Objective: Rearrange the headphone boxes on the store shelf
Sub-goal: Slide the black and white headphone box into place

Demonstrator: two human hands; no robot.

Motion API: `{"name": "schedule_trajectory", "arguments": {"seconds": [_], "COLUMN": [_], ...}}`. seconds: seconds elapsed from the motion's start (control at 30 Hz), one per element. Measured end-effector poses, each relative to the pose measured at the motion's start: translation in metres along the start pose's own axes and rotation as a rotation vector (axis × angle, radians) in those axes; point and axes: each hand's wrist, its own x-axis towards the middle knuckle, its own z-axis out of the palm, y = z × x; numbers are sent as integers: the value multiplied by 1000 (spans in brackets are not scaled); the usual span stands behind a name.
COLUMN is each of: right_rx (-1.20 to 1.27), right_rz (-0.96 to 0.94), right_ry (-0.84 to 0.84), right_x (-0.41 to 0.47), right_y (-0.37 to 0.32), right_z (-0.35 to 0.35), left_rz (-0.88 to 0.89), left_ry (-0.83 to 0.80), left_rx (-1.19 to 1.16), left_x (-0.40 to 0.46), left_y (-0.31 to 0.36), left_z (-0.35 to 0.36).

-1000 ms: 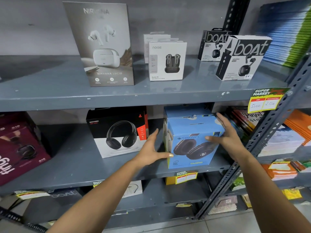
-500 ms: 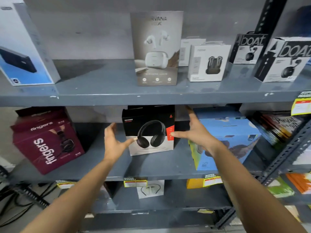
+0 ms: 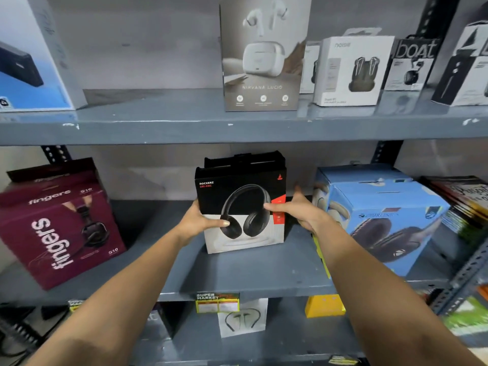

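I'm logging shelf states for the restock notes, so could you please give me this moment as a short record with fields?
shelf in work: middle shelf
box handled: black Rockerz headphone box, upright, front facing out
left hand: on the box's left side, thumb across the front
right hand: at the box's right side, thumb on the front
behind it: a second black box
to its left: maroon Fingers box, turned at an angle
to its right: blue Zebronics box
upper shelf: Nirvana Lucid earbud box

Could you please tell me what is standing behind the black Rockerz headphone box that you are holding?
Behind the Rockerz box a second black box shows only its top edge. The front box covers the rest, so its print cannot be read.
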Motion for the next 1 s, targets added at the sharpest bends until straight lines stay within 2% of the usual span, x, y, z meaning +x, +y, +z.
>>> {"name": "schedule_trajectory", "arguments": {"seconds": [0.17, 0.4, 0.6, 1.0], "right_rx": [-156, -69, -111, -233], "right_rz": [-31, -58, -89, -93], "right_ry": [-89, 24, 59, 2], "right_x": [20, 18, -5, -76], "right_y": [-3, 10, 13, 16], "right_z": [0, 7, 7, -9], "left_rz": [-5, 1, 7, -24], "left_ry": [39, 96, 6, -83], "left_rx": [53, 37, 42, 97], "left_x": [11, 16, -1, -58], "left_y": [-5, -5, 5, 23], "left_z": [4, 14, 10, 10]}}
